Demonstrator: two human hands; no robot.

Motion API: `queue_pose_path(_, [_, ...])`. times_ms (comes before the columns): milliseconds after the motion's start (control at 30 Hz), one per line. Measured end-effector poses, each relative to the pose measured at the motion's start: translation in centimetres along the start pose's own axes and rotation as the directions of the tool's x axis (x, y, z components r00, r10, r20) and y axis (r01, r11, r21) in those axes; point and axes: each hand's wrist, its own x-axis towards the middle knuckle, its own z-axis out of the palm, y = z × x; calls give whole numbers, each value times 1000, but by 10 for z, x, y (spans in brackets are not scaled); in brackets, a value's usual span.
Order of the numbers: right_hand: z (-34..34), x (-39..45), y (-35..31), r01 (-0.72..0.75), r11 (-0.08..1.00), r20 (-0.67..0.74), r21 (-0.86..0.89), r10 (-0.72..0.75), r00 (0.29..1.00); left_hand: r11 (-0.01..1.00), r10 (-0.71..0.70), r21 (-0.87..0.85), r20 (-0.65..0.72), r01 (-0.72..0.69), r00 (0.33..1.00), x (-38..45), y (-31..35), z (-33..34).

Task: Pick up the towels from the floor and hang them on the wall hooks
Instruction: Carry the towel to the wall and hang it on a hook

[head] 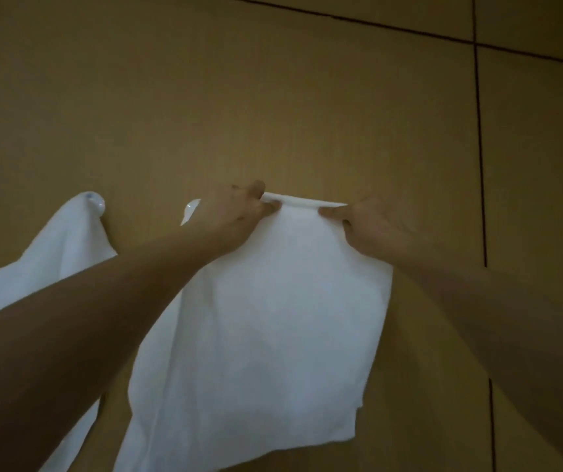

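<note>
From the head camera, both arms are reaching forward and up against a tan tiled wall crossed by dark grout lines. The left hand is pinching the top left edge of a white towel, its grip clamped on the cloth with thumb above and fingers curled beneath. The right hand is holding the top right edge in the same way, its grip also clamped on the fabric, one finger lying along the hem. Between the two hands the top hem is stretching in a short, nearly level band, held close to the wall. The rest of the towel is hanging straight down in front of the wall, its lower edge reaching toward the bottom of the view.

To the left, a second white towel is draping from a small clear wall hook. Just behind the left hand, part of another pale hook is showing, mostly hidden by the wrist.
</note>
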Motion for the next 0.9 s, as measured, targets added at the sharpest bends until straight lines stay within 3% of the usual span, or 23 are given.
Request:
queue_pose_path(133, [18, 13, 11, -78, 983, 11, 163, 78, 997, 997, -72, -10, 34, 73, 997, 22, 11, 23])
queue_pose_path(200, [22, 16, 14, -133, 932, 74, 338, 115, 991, 971, -190, -142, 36, 193, 981, 25, 19, 36])
queue_pose_path(300, [23, 20, 18, -246, 730, 185, 638, 165, 969, 834, -396, -415, 7, 362, 918, 29, 30, 47])
queue_pose_path(400, [26, 19, 14, -328, 548, 293, 770, 152, 944, 679, -519, -565, 81, 468, 851, 27, 42, 46])
queue_pose_path(500, [37, 17, 6, -367, 527, 395, 767, 64, 917, 476, -479, -692, 313, 542, 820, 17, 56, 40])
queue_pose_path(567, [43, 10, 2, -393, 478, 430, 786, 35, 902, 410, -427, -712, 403, 571, 809, 13, 67, 33])
queue_pose_path(633, [48, 1, 0, -427, 350, 457, 834, -6, 889, 436, -409, -690, 419, 577, 810, 11, 83, 31])
queue_pose_path(700, [57, -6, -11, -415, 322, 436, 851, 5, 900, 512, -439, -657, 353, 553, 826, 8, 101, 36])
queue_pose_path(733, [64, -9, -17, -384, 379, 400, 842, 38, 916, 582, -462, -618, 284, 529, 840, 3, 109, 42])
queue_pose_path(800, [82, -23, -34, -325, 583, 306, 745, 135, 942, 778, -504, -376, 106, 503, 857, -11, 120, 52])
queue_pose_path(900, [93, -63, -53, -228, 760, 10, 608, 280, 960, 869, -494, -88, -87, 487, 865, -39, 123, 56])
